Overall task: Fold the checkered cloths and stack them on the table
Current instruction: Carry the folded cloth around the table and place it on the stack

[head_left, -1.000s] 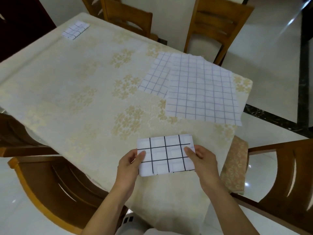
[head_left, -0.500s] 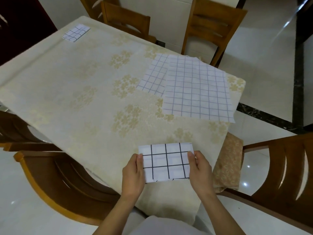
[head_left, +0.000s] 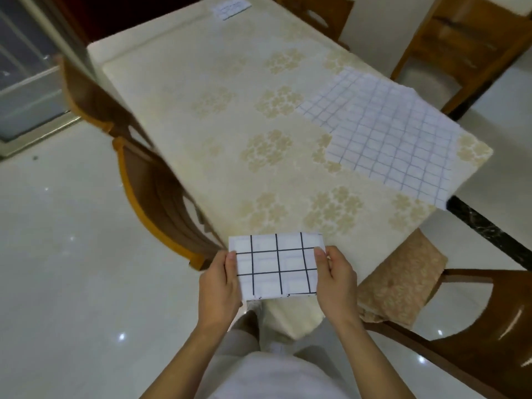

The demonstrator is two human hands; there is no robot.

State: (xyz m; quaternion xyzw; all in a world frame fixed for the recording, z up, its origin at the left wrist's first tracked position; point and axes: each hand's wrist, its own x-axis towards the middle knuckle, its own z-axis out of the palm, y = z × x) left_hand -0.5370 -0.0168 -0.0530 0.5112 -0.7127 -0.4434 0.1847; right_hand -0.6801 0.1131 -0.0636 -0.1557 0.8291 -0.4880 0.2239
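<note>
No text, label, brand, number or sign can be read anywhere; only grid lines are seen on the folded cloth (head_left: pixel 276 266) and floral patterning on the worktop (head_left: pixel 201 116).

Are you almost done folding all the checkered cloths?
Not quite. One small folded cloth already lies at the table's far end. A second folded cloth is held off the near edge between the left hand and right hand, not yet stacked. Two unfolded cloths lie overlapping on the right, still to fold.
</note>
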